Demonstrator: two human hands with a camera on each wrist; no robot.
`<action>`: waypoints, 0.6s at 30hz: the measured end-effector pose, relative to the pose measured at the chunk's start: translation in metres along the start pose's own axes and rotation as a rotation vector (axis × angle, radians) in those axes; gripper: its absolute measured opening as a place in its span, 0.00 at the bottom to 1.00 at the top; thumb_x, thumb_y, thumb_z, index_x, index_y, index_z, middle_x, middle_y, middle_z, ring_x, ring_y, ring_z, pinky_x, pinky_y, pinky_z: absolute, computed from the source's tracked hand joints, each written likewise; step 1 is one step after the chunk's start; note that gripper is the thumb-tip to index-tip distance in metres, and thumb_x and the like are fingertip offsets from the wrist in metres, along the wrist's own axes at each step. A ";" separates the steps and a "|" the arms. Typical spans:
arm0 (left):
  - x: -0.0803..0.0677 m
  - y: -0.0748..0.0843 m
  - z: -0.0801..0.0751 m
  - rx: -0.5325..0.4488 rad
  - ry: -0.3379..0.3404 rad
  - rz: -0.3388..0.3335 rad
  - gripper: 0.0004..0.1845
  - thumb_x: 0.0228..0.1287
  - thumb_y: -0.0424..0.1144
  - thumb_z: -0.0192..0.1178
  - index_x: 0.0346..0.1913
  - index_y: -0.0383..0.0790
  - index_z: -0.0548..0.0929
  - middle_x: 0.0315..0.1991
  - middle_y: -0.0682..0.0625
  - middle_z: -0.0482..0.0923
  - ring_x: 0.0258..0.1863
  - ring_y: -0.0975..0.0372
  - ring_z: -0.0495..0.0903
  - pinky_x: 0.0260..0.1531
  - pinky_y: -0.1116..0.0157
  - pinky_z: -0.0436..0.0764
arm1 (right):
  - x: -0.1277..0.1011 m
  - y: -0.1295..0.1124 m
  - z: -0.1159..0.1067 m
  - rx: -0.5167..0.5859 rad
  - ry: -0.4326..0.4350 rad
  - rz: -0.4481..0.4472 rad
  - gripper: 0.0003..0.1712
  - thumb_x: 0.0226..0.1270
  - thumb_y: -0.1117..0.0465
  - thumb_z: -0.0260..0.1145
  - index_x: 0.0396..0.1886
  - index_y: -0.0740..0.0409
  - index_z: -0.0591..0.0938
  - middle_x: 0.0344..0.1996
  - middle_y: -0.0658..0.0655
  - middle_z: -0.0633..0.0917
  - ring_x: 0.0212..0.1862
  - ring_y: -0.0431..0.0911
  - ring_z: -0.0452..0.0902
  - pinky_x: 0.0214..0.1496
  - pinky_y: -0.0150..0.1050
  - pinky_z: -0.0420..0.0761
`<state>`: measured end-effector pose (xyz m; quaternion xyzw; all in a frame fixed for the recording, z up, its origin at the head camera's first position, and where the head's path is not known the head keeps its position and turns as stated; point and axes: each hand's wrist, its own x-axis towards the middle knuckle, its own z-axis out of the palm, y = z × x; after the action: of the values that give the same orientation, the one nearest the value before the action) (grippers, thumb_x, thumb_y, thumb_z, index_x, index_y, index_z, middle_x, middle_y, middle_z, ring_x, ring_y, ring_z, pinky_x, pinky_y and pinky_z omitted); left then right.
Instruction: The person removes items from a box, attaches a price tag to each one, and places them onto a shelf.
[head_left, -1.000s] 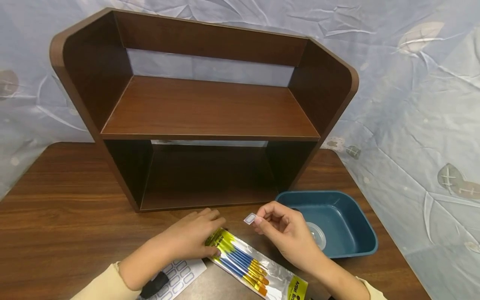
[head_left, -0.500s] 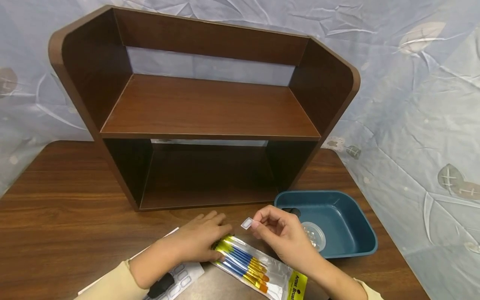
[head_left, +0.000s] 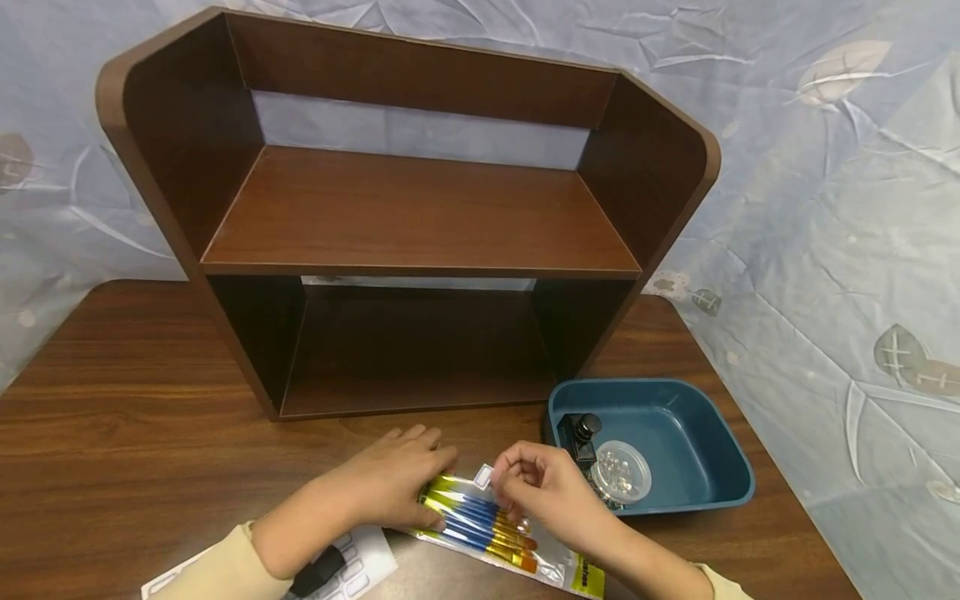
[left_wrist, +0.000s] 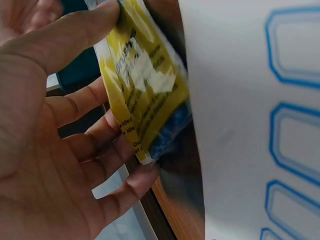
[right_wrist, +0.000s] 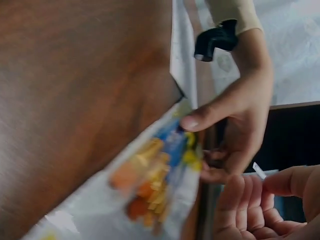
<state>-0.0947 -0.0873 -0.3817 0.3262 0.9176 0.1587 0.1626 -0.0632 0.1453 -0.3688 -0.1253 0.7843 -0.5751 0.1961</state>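
In the head view my left hand (head_left: 386, 483) grips one end of a clear packet of paintbrushes (head_left: 480, 523) with blue handles and orange tips. The left wrist view shows the thumb over the packet's yellow printed end (left_wrist: 145, 75) and the fingers behind it. Between thumb and forefinger my right hand (head_left: 555, 500) pinches a small white label (head_left: 483, 477) with a bordered frame, held close over the packet. That label (right_wrist: 259, 170) appears edge-on in the right wrist view. A sheet of blue-framed labels (head_left: 371, 560) lies partly under the left forearm.
A blue-green bin (head_left: 738, 475) at the right holds a black bottle (head_left: 579, 437) and a round clear container (head_left: 622, 472) of small pieces. Behind the hands a brown two-level shelf (head_left: 420, 212) stands on the wooden table (head_left: 127, 400). Patterned cloth (head_left: 825, 250) hangs around.
The right hand has moved left and down with the label, now over the packet. The packet has turned slightly under the left hand, and more of the bin's contents shows.
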 end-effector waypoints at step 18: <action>-0.005 0.000 -0.001 -0.013 -0.032 -0.036 0.40 0.45 0.62 0.72 0.60 0.46 0.75 0.66 0.39 0.72 0.68 0.40 0.66 0.67 0.37 0.62 | 0.000 0.024 0.012 -0.027 -0.113 0.138 0.07 0.65 0.67 0.62 0.36 0.69 0.80 0.21 0.55 0.80 0.14 0.38 0.69 0.14 0.26 0.70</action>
<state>-0.0915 -0.0911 -0.3802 0.3109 0.9196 0.1566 0.1821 -0.0572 0.1422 -0.3949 -0.1058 0.7865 -0.5415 0.2775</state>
